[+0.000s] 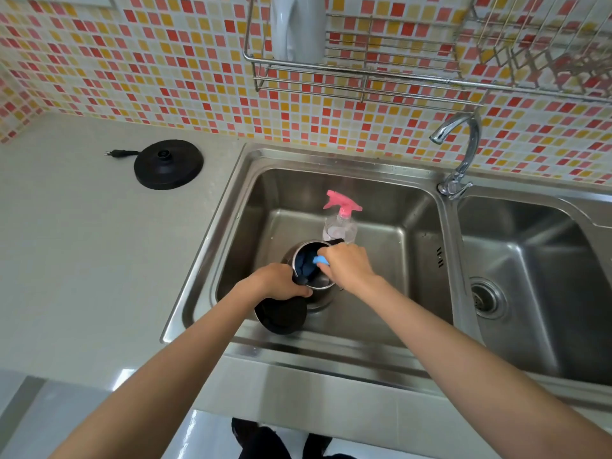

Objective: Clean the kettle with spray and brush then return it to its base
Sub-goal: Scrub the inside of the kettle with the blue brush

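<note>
Two bare forearms are reaching forward from the lower edge of the view and meeting over the left basin of a brushed stainless-steel double sink (381, 197). The left hand (281, 281) is curling its fingers around the black handle at the rim of a round stainless-steel kettle (323, 301), which is standing upright on the basin floor. The kettle's glossy black round lid (281, 314) is hanging open just below that hand, on the side toward the camera. The right hand (347, 265) is closing in a fist-like grip around the smooth pale-blue handle of a brush (320, 260), right beside the left hand and over the kettle's open mouth; something darker blue is showing inside the kettle, and whether it is bristle or cloth cannot be told.

Just beyond the right hand, a clear plastic spray bottle with a pink trigger head (341, 226) is standing upright, near the kettle's far side. Well off to the left of the left hand, a flat black plastic disc-shaped kettle base (169, 164) is sitting on the matte pale-grey countertop (82, 243), its short black plug (116, 153) lying beside it. Far to the right of the right hand, a curved chrome faucet (463, 150) is rising between the two basins. A steel wire rack (364, 77) is hanging on the wall of small red, orange and cream mosaic tiles (165, 61).
</note>
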